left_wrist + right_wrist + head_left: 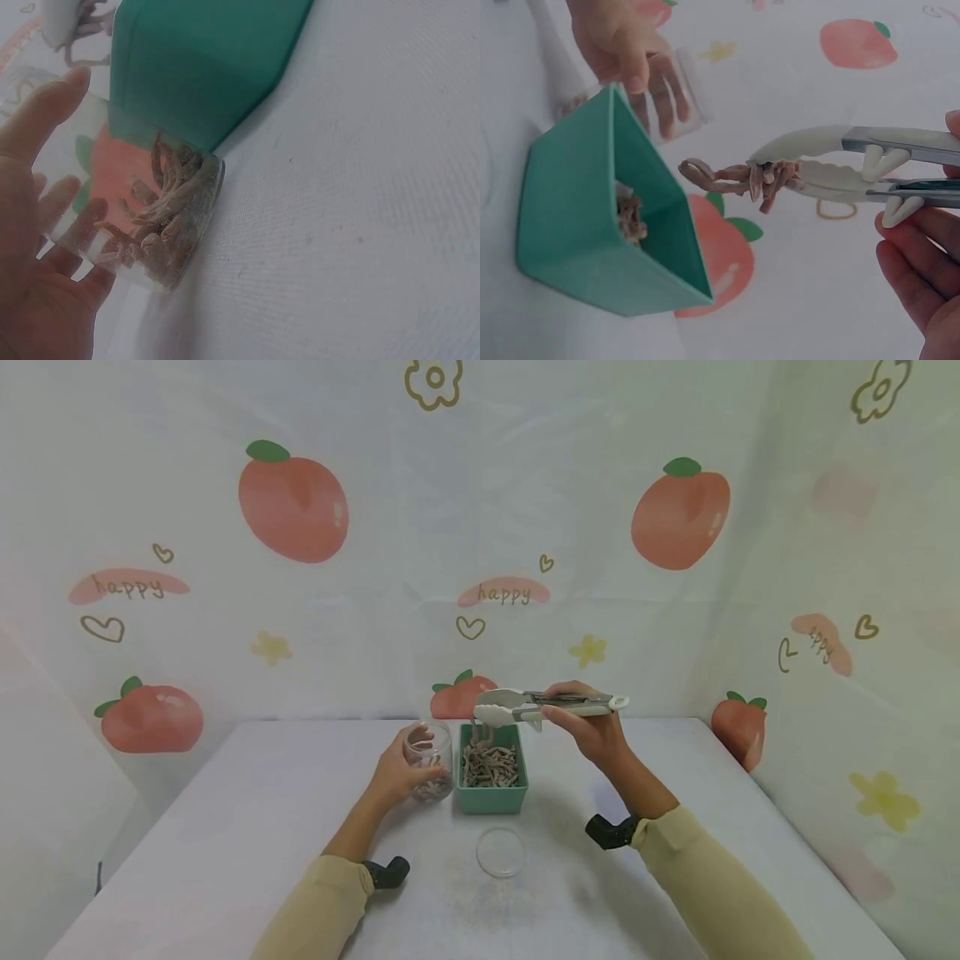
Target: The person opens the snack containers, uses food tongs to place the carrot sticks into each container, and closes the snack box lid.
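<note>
My left hand (401, 770) grips a clear jar (429, 768), fingers and thumb around its side. Brownish, twisted root-like pieces (169, 214) lie in the bottom of the jar. Beside it stands a green rectangular box (491, 800) holding more of these dried pieces (491, 766). My right hand (588, 727) holds white-and-grey tongs (555, 703) above the box. Between the white tong tips, a small bunch of pieces (761, 181) is pinched, one curved piece sticking out, clear of the box in the right wrist view.
A round transparent lid (501, 852) lies on the white table (600, 902) in front of the box. Behind the table hangs a white curtain (360, 635) printed with fruit. Black wrist devices (611, 832) sit on both forearms.
</note>
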Motion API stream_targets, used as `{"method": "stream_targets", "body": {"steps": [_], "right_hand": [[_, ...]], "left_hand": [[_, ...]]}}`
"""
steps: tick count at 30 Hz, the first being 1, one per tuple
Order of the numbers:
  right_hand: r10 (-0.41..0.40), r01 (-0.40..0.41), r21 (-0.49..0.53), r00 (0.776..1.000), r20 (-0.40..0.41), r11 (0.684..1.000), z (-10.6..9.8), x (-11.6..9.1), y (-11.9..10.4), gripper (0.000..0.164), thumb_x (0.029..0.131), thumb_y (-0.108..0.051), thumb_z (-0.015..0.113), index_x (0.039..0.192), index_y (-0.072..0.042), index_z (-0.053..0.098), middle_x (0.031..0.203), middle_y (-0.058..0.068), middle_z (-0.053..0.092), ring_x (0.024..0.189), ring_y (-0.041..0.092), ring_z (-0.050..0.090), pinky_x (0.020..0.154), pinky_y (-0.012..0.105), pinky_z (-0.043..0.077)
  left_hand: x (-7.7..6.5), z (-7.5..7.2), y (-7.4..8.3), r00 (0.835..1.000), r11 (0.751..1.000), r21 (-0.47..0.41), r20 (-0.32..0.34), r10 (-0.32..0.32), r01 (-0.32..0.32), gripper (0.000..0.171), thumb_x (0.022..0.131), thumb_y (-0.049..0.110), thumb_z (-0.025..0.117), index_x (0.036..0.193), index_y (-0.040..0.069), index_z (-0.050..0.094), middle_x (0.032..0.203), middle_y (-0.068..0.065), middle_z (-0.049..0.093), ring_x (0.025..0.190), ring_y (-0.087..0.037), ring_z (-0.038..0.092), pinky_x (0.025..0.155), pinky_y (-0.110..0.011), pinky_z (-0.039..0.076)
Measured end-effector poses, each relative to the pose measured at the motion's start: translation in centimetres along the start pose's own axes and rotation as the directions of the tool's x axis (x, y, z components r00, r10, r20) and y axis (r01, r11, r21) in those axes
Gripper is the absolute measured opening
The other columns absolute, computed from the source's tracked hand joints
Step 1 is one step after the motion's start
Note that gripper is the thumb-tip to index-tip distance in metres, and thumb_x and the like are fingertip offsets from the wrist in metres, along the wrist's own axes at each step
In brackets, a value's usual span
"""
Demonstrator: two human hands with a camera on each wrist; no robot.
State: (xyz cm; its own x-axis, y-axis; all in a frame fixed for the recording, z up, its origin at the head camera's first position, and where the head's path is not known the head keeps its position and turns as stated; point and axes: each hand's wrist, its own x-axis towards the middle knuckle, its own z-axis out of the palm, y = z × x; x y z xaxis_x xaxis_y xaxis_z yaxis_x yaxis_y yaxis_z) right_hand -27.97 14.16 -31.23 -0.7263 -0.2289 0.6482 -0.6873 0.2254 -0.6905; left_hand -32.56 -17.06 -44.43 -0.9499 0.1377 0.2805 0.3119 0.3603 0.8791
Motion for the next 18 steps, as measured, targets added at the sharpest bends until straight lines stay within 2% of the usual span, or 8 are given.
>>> {"method": "stream_targets", "body": {"steps": [5,11,18], "right_hand": [[-0.061,0.061,0.082,0.998,-0.003,0.995,0.4,1.0,-0.6,0.017,0.085,0.012,0.062,0.101,0.017,0.061,0.091,0.029,0.064,0.073,0.012,0.058,0.066,0.022,0.05],[-0.122,0.122,0.212,0.992,-0.012,0.97,1.4,2.6,0.6,0.017,0.084,0.018,0.06,0.101,0.016,0.061,0.091,0.029,0.062,0.076,0.013,0.059,0.07,0.024,0.05],[-0.163,0.156,0.303,0.987,-0.004,0.94,3.1,3.5,1.0,0.018,0.084,0.012,0.064,0.101,0.014,0.061,0.09,0.027,0.063,0.078,0.015,0.062,0.07,0.026,0.052]], "left_hand": [[-0.1,0.0,0.0,1.0,1.0,-0.016,0.003,0.014,-0.014,0.083,0.074,0.015,0.086,0.142,0.005,0.039,0.134,-0.015,0.055,0.123,-0.032,0.051,0.103,-0.047,0.039],[0.0,0.0,-0.2,1.0,0.999,-0.023,0.006,0.03,-0.029,0.084,0.074,0.014,0.086,0.142,0.004,0.038,0.134,-0.017,0.054,0.126,-0.032,0.05,0.104,-0.045,0.04],[0.0,0.0,-0.2,1.0,1.0,-0.011,-0.002,0.024,-0.024,0.084,0.074,0.014,0.086,0.142,0.004,0.038,0.133,-0.015,0.055,0.125,-0.03,0.051,0.103,-0.044,0.041]]}}
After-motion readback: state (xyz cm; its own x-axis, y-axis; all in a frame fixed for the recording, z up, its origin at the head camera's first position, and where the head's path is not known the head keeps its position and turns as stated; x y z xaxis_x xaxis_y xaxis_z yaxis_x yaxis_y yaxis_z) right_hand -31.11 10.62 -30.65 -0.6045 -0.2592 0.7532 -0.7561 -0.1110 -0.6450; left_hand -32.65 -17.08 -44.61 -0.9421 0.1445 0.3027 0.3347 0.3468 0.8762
